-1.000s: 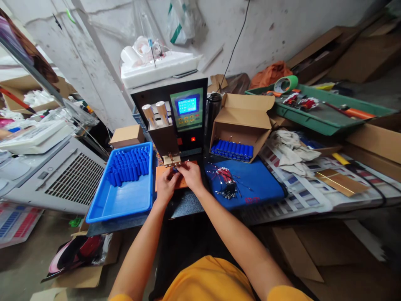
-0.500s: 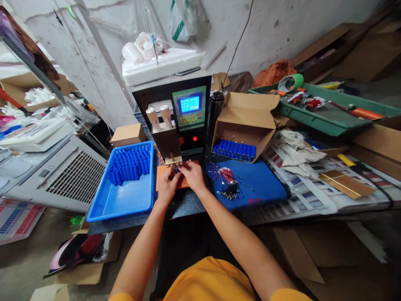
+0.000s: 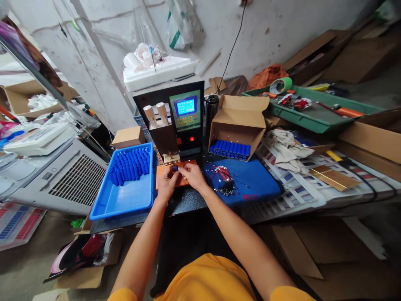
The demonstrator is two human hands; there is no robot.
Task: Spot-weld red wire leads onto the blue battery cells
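Left hand point(image 3: 167, 181) pinches one blue cell point(image 3: 175, 168), right hand point(image 3: 192, 175), hold unclear; tray cells point(image 3: 130, 166), nine o'clock, boxed cells point(image 3: 230, 149), two, completion unclear.

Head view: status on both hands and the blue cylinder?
Left hand pinching blue cylinder over orange board. Right hand close beside it, grip unclear. Blue tray to the left; machine just beyond.

Blue rectangular plastic tray point(image 3: 120, 205): smooth, glossy. Orange flat board point(image 3: 161, 172): smooth, matt. Paired pale upright metal cylinders point(image 3: 162, 113): polished, shiny. Open brown cardboard box point(image 3: 239, 108): matt. White foam-like slab point(image 3: 156, 75): matt. Gold flat plate point(image 3: 336, 179): glossy.
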